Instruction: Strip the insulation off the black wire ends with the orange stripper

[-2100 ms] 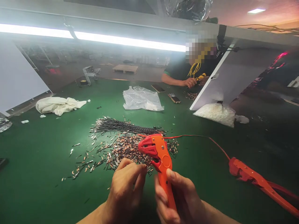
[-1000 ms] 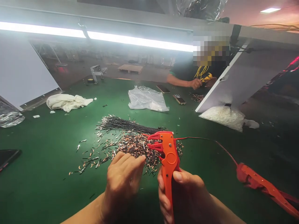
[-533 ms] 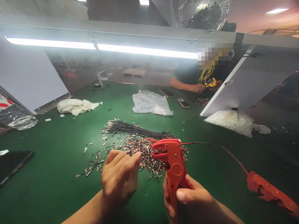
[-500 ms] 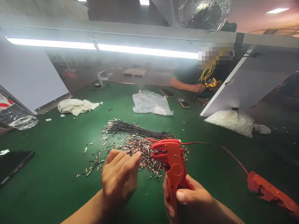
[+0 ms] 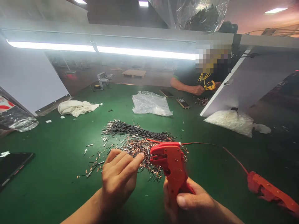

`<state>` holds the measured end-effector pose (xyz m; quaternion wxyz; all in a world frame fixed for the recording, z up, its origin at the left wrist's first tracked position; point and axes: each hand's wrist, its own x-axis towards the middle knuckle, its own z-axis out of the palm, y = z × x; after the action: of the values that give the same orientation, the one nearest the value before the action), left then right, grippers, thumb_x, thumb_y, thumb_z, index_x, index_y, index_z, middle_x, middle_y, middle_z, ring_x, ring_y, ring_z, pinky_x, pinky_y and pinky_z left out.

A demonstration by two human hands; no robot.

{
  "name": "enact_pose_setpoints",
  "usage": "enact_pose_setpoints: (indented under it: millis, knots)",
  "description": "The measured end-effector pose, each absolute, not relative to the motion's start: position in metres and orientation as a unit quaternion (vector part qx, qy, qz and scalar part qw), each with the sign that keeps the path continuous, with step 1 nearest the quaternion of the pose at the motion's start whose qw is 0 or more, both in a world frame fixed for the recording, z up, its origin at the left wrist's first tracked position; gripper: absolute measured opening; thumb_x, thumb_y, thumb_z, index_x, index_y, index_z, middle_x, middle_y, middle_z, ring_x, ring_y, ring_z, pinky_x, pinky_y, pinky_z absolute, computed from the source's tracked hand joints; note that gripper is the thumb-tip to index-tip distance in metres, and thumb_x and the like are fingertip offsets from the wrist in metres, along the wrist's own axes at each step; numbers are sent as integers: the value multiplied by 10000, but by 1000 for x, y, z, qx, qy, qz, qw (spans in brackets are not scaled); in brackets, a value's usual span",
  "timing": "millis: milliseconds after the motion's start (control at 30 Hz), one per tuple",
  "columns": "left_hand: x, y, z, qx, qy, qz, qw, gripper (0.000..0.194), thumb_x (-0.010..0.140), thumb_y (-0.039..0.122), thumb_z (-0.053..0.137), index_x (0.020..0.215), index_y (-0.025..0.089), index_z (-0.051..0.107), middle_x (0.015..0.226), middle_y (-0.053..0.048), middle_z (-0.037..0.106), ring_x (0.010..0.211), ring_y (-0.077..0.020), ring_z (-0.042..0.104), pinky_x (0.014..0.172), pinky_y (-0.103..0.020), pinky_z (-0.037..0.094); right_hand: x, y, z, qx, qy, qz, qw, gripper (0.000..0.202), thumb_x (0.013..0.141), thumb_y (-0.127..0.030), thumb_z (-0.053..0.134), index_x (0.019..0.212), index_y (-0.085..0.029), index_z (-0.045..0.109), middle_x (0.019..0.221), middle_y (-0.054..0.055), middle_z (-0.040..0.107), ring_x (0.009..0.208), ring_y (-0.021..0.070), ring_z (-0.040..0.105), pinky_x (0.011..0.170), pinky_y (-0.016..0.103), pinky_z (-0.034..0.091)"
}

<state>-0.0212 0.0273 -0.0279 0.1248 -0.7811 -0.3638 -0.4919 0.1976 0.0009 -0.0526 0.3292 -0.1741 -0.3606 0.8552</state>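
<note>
My right hand [image 5: 195, 199] is wrapped round the handles of a red wire stripper [image 5: 174, 168], held upright with its jaws pointing left. Just left of those jaws, my left hand [image 5: 121, 174] is closed in a pinch. A thin black wire [image 5: 147, 156] runs from its fingertips to the jaws; the rest of that wire is hidden by the hand. Behind the tool lies a heap of wire offcuts [image 5: 137, 146], black and copper-coloured. Farther back, a bundle of black wires [image 5: 137, 130] lies across the green table [image 5: 58, 155].
A second red wire stripper [image 5: 271, 189] lies at right. Beyond are a clear plastic bag [image 5: 151, 104], two phone-like devices, a white cloth [image 5: 78, 108] and a filled white bag [image 5: 231, 121]. A dark phone [image 5: 15, 168] is at left. Across the table, a co-worker's hands hold a yellow tool [image 5: 210, 85].
The wire stripper has tilted and dipped slightly. My left fingertips have moved right, closer to its jaws, and the black wire now shows between them.
</note>
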Motion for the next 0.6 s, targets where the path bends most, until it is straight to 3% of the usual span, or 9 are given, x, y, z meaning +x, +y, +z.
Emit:
enact_pose_setpoints:
  millis: [367,600]
  knots:
    - [-18,29,-31,-767,-359,-528,69,266,815,0,586,999,188,624,593,55,532,507,-86,418,605,-274,385,192,-1,-45,-142,-353,860,341,270,741,-320,695,869,-106,593,647,15,556,541,90,478,488,190,334]
    - [-19,30,-34,-779,-355,-512,76,288,811,-3,570,1012,199,616,587,64,524,484,-82,414,625,-280,383,196,-1,-57,-180,-351,859,328,318,703,-367,742,783,-133,541,564,-38,474,463,60,418,448,184,352]
